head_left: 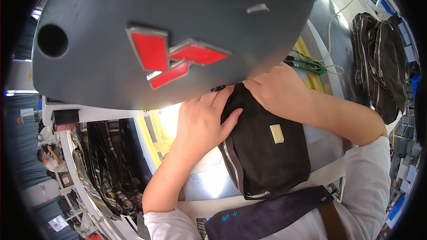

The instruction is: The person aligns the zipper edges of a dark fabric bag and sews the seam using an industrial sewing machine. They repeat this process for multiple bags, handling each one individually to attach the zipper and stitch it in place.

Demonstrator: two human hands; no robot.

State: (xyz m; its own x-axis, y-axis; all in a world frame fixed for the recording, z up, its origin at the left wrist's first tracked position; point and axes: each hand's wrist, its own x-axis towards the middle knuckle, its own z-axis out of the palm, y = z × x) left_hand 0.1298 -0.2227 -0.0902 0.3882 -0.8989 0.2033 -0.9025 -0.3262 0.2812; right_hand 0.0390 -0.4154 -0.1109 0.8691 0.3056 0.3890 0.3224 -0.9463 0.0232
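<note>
A dark brown zippered fabric piece (275, 160), bag-like in shape, lies on the work plate under the grey head of a sewing machine (102, 66). A pale yellow patch (276, 134) sits on its surface, and a metal zipper (232, 164) runs down its left edge and round the lower corner. My left hand (200, 118) rests flat across the piece's upper left edge, fingers stretched out and thumb apart. On the upper right edge, my right hand (280, 90) has its fingers bent and pressed together on the cloth. The machine head covers some fingertips and the needle area.
Green-handled thread snips (306, 65) lie right of the machine, beside a looped cord (330, 40). More dark zippered pieces (378, 66) are stacked at the far right. Striped dark cloth (109, 164) hangs in a heap at left. A person (54, 162) sits in the left background.
</note>
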